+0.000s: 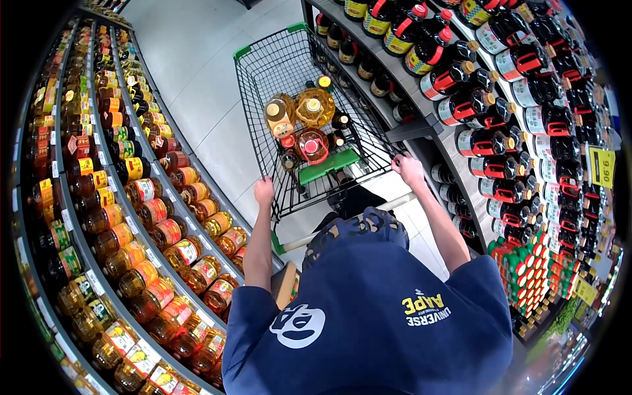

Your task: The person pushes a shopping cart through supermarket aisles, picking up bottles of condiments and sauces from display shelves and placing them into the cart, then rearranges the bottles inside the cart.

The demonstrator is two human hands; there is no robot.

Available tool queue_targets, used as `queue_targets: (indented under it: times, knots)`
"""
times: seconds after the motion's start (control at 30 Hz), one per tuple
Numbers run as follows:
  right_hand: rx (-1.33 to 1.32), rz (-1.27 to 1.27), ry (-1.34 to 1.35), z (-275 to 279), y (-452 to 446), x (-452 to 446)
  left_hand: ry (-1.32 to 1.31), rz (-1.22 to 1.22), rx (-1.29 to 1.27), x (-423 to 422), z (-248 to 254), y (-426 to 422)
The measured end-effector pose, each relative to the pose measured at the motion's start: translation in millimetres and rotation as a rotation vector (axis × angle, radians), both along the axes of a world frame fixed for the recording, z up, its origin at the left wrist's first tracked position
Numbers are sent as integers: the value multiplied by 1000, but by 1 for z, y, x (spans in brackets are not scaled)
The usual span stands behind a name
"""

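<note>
A wire shopping cart (253, 85) with green corners stands in front of me, holding several bottles of oil and dark sauce. My left hand (264, 191) is closed on the cart's rim at its near left side. On the opposite side, my right hand (409, 169) is closed around the rim near the right corner. Between my hands is a green panel (329, 166) of the cart. The largest oil bottle (316, 108) stands upright beside another oil bottle (279, 115) with an orange label.
Shelves of oil bottles (155, 210) curve along the left. Racks of dark sauce bottles (484, 141) line the right, with a yellow price tag (602, 167). A shelf edge (415, 128) is close to the cart's right side. Pale floor tiles (191, 85) show ahead.
</note>
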State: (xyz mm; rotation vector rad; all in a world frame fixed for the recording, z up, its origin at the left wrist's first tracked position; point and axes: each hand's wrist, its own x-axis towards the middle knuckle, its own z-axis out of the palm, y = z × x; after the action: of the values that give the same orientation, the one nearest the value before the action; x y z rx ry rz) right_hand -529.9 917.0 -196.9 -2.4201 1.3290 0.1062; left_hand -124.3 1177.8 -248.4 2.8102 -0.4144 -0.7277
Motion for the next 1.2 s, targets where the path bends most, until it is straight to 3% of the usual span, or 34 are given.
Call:
queue_targets:
  times: [0.17,0.37,0.5,0.57,0.83,1.2]
  knots:
    - [27,-6,6,2,-26,28,-53,7,8,18,7,-27]
    - [10,14,-8,-2,-57,59,40,-31,-62,58,-21,-43]
    - [18,4,-20,4,-81,83,258,50,-154,86,-36,-47]
    - [28,-6,-29,1,-92,94,133,-36,-47,83,-14,-57]
    - [7,-20,-45,0,-132,136,120,-353,169,101,26,-77]
    - [19,-38,-3,15,-172,200,66,-277,102,154,38,-130]
